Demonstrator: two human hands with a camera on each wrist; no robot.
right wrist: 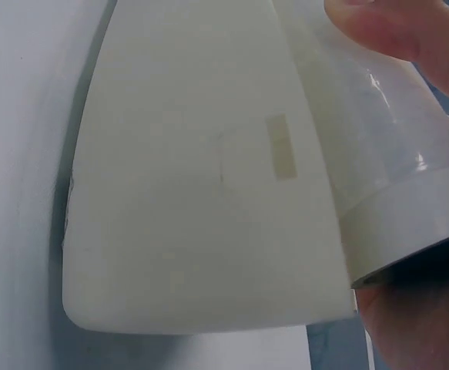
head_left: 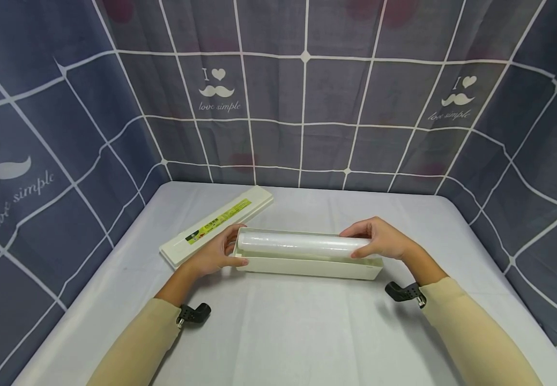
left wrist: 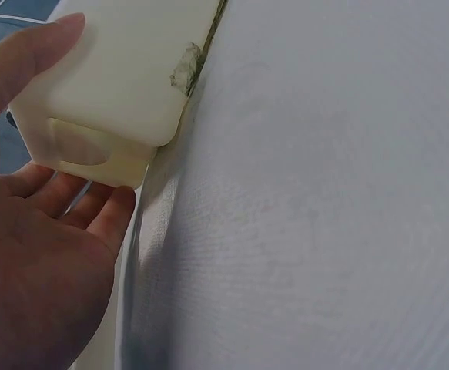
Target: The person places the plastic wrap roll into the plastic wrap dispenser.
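A long cream plastic box [head_left: 307, 267] without its cover lies across the table in the head view. Along its inside runs a roll of clear plastic wrap [head_left: 297, 244]. My left hand [head_left: 214, 254] grips the box's left end, thumb on the front wall; the left wrist view shows the fingertips [left wrist: 116, 212] against the end of the box [left wrist: 132, 69]. My right hand [head_left: 385, 239] holds the roll near its right end, thumb in front and fingers behind. In the right wrist view, the end of the roll [right wrist: 409, 212] sticks out past the box's wall [right wrist: 193, 200].
A cream lid [head_left: 254, 201] with a green and yellow label lies slanted behind the box, to the left. White cloth [head_left: 297, 332] covers the table. Dark checked curtains [head_left: 278, 145] hang at the back and both sides. Each wrist wears a black camera mount [head_left: 196, 313].
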